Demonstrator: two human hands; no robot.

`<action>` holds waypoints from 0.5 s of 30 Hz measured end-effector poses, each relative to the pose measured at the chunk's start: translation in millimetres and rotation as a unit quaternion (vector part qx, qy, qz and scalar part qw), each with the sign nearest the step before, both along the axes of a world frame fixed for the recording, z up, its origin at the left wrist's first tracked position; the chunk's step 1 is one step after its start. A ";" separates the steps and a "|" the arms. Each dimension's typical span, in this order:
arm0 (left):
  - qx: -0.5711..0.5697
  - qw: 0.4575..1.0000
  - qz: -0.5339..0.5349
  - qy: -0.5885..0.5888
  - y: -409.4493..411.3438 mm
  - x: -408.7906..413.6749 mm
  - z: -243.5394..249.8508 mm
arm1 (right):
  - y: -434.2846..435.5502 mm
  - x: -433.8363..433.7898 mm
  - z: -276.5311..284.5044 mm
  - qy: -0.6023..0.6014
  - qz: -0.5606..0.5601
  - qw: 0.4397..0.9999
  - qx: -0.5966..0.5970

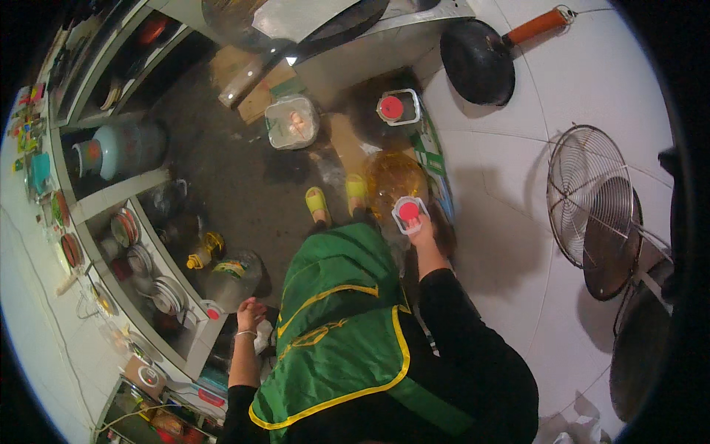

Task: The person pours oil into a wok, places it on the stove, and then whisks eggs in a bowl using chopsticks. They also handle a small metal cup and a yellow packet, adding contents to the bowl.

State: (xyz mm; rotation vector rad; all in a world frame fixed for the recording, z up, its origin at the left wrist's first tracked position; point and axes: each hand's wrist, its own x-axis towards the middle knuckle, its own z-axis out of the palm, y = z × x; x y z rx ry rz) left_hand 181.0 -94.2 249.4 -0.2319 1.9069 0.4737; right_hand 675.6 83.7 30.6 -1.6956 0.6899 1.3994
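At the neck of a large clear plastic jug of golden oil (392, 176) is my right hand (422, 230). Its fingers close at the white carrying handle (397, 220), by the red cap (409, 210). The grip is partly hidden by the hand itself. My left hand (251, 314) hangs with loosely bent fingers and nothing visible in it. Close beside it stands a clear, seemingly empty plastic jug (236, 280) with a label. A second white-handled jug with a red cap (392, 107) stands farther off by the wall.
Slippered feet (317, 205) stand on the dark floor. Ahead sits a square plastic tub (277, 125). Left are shelves with stacked plates (168, 294), a gas cylinder (130, 150) and a small yellow-capped bottle (205, 251). A wok (477, 64) and wire strainer (582, 188) hang right.
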 end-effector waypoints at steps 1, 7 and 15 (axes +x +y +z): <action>-0.001 1.000 0.003 -0.002 -0.3 -0.7 1.7 | 0.2 -2.6 -3.6 -0.006 -0.045 0.999 0.021; -0.008 1.000 0.023 0.015 -5.7 -3.9 5.5 | 40.6 -5.8 9.9 0.000 0.116 0.992 0.050; -0.021 0.999 0.025 0.025 -10.1 -3.7 1.9 | 79.4 18.8 1.6 -0.017 0.222 0.974 0.034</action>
